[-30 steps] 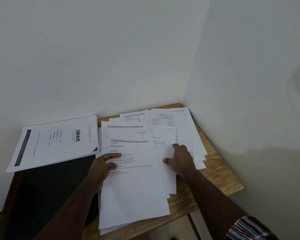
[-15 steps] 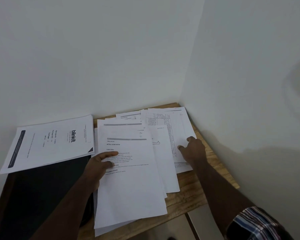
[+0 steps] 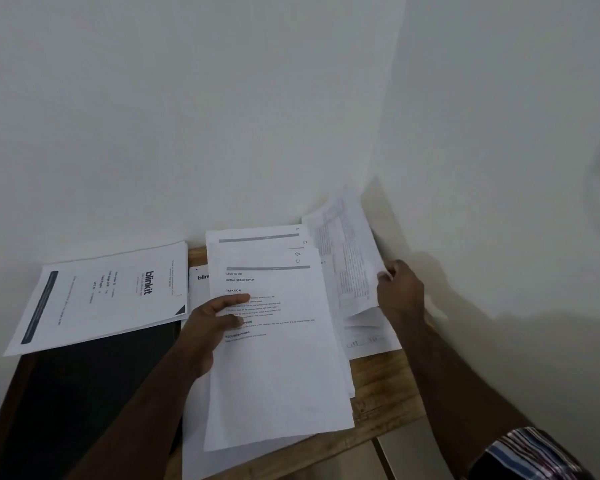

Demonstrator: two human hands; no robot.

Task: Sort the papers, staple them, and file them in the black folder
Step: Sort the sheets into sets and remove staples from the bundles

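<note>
A fanned stack of white printed sheets [image 3: 278,368] lies in the middle of the small wooden table [image 3: 385,400]. My left hand [image 3: 215,323] rests flat on its left edge, fingers apart, pressing the top sheet. My right hand [image 3: 400,292] pinches a few densely printed sheets [image 3: 347,258] by their right edge and holds them lifted and tilted toward the corner wall. More sheets [image 3: 371,337] lie under them. A black folder [image 3: 94,393] lies shut at the left, with a "blinkit" printed set [image 3: 104,296] resting on its far end. No stapler is in view.
The table sits in a corner between two white walls [image 3: 499,168]. Its front edge [image 3: 326,459] runs just below the paper stack, with tiled floor beyond. A second "blinkit" sheet [image 3: 200,282] peeks out beside the stack.
My right hand moved right, took hold of the densely printed sheets and raised them off the pile toward the wall. My left hand stayed on the middle stack.
</note>
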